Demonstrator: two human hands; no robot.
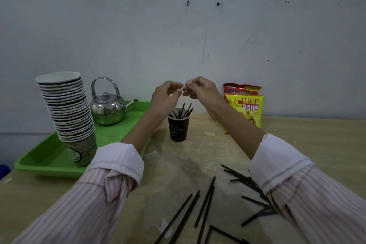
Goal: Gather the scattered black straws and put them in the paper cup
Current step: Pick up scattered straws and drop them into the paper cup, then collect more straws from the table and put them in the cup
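Observation:
A dark paper cup [178, 129] stands upright on the wooden table [316, 144] and holds several black straws [183, 111]. More black straws [206, 205] lie scattered on the near part of the table, some partly hidden under my right sleeve. Both hands hover above the cup, fingertips almost touching each other. My left hand [165, 94] has thumb and forefinger curved with a gap between them, and nothing shows in it. My right hand [201, 89] has its fingers curled, and no straw is visible in it.
A green tray [39, 161] at the left carries a tall leaning stack of paper cups [66, 109] and a steel kettle [108, 110]. Snack bags [247, 105] lean on the wall to the right of the cup. Small white scraps [210, 133] lie on the table.

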